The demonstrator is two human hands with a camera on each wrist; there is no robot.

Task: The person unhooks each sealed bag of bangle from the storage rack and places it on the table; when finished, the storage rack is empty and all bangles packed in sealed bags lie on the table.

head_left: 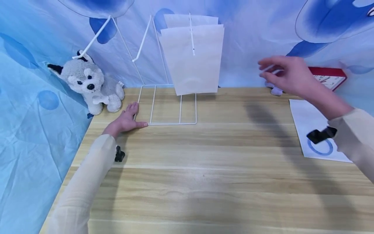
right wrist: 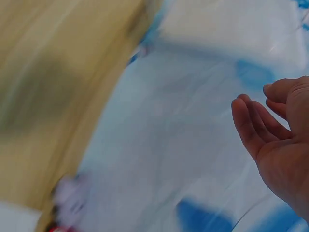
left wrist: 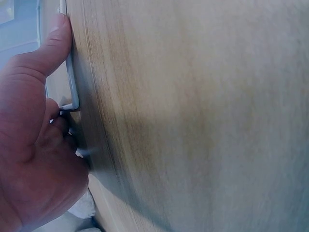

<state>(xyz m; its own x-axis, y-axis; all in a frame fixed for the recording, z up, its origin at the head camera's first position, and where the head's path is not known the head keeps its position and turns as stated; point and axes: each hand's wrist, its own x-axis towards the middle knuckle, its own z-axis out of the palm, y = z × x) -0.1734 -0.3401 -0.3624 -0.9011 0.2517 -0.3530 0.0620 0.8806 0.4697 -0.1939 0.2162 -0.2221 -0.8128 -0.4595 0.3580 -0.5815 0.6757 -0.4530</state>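
A white wire rack (head_left: pixel 172 123) stands at the back left of the wooden table, with white paper sheets (head_left: pixel 194 61) hanging from its right-hand prong. The left hand (head_left: pixel 124 120) rests at the rack's front left corner, its thumb along the front wire (left wrist: pixel 72 82); in the left wrist view the left hand (left wrist: pixel 38 140) lies against that corner. Raised above the table to the right of the sheets, the right hand (head_left: pixel 289 73) has loosely bent fingers and holds nothing. The right wrist view shows the right hand (right wrist: pixel 285 135) with its fingertips apart from the hanging paper (right wrist: pixel 231 29).
A grey and white plush dog (head_left: pixel 87 81) sits left of the rack. At the right are a red clock (head_left: pixel 330 78), a small purple toy (head_left: pixel 276 90) and a paper sheet (head_left: pixel 306 120) bearing a blue ring (head_left: pixel 320 154). Blue patterned cloth (head_left: pixel 245 48) hangs behind.
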